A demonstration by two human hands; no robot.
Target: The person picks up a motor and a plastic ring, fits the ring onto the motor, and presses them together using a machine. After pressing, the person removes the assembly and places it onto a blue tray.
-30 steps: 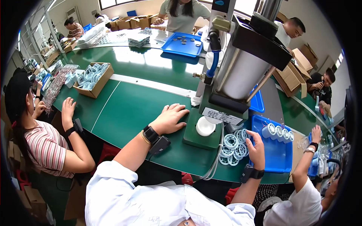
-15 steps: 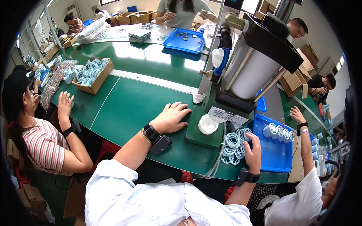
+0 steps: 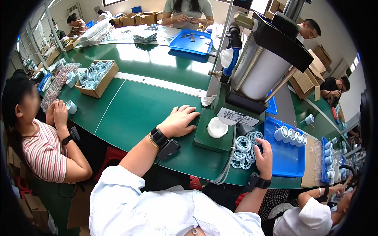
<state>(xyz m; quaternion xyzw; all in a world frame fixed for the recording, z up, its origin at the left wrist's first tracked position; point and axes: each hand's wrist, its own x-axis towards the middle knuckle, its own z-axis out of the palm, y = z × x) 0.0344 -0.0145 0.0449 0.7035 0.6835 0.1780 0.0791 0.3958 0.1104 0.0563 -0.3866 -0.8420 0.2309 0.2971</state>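
Note:
My left hand [image 3: 179,122] lies on the green tabletop with its fingers spread, just left of the green base [image 3: 210,146] of a press. It holds nothing. On that base sits a round white cup-like fixture [image 3: 217,128]. Beside the right edge of a pile of light-blue plastic rings [image 3: 243,144], my right hand [image 3: 264,158] rests with fingers apart and slightly bent. Nothing shows in its grasp; whether its fingertips touch the rings I cannot tell. The press's grey cylinder [image 3: 262,74] stands above and behind the fixture.
A blue tray [image 3: 289,163] holding several blue-white motor-like cylinders [image 3: 291,137] lies right of my right hand. Grey cables [image 3: 229,161] run down beside the base. A cardboard box [image 3: 96,93] of blue rings stands far left. Co-workers sit left, right and across.
My hands stay in place. The co-worker on the right has drawn an arm back, and a blue-white cylinder now stands there. The left and far co-workers have brought their hands together.

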